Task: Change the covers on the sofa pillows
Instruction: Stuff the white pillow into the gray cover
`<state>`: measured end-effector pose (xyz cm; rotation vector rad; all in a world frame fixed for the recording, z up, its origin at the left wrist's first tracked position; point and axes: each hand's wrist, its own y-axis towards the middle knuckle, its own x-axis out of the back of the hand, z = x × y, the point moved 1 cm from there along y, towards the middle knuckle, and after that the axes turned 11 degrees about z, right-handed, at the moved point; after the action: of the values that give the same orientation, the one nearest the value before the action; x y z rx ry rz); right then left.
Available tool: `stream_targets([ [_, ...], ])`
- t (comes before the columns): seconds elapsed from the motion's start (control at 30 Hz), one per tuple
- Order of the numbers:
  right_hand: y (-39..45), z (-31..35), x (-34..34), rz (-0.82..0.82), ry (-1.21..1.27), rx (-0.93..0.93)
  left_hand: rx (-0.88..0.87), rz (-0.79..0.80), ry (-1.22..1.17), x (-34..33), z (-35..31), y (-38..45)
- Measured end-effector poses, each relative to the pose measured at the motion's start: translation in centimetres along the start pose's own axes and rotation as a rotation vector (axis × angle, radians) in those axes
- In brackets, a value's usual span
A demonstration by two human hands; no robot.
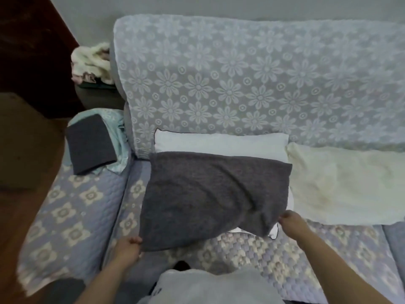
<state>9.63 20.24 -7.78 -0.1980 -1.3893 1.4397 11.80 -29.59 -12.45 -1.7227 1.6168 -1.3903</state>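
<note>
A dark grey pillow cover (pixel 210 198) is spread over a white pillow (pixel 219 143) that lies on the sofa seat against the backrest. Only the pillow's far edge and a near right corner show. My left hand (pixel 128 247) pinches the cover's near left corner. My right hand (pixel 289 222) grips its near right corner, where the cloth is bunched. A cream pillow (pixel 341 185) lies just to the right. A second dark grey cover (pixel 91 142), folded, sits on the left seat.
The sofa (pixel 252 80) has a flower-patterned throw on its backrest and a quilted seat cover. Pale turquoise cloth (pixel 119 137) lies under the folded cover. A cream bundle of fabric (pixel 92 62) sits behind the sofa's left end. Dark wooden furniture (pixel 28 51) stands at far left.
</note>
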Motion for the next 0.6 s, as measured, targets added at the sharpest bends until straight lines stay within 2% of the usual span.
stream_targets([
  [0.07,1.7,5.2,1.7,-0.051,-0.052,0.129,-0.012,-0.007,0.125,0.7,-0.8,-0.6],
  [0.2,7.3,12.9,5.2,-0.165,-0.216,0.365,0.037,0.021,0.034,1.9,-2.4,-1.6],
  [0.27,10.7,13.4,6.5,-0.188,-0.441,0.308,0.033,0.045,0.024,1.9,-3.1,-2.4],
  [0.37,13.2,12.0,7.3,-0.180,-0.701,0.090,-0.028,0.061,0.060,1.5,-4.0,-3.9],
  [0.47,12.5,10.4,7.1,-0.340,-0.807,0.107,-0.051,0.107,0.088,0.4,-5.4,-4.9],
  [0.53,10.0,9.6,7.2,-0.401,-0.718,0.202,-0.116,0.112,0.092,-0.9,-7.0,-5.6],
  [0.6,5.8,8.6,7.0,-0.353,-0.468,0.325,-0.227,0.122,0.124,-2.9,-9.4,-7.4],
])
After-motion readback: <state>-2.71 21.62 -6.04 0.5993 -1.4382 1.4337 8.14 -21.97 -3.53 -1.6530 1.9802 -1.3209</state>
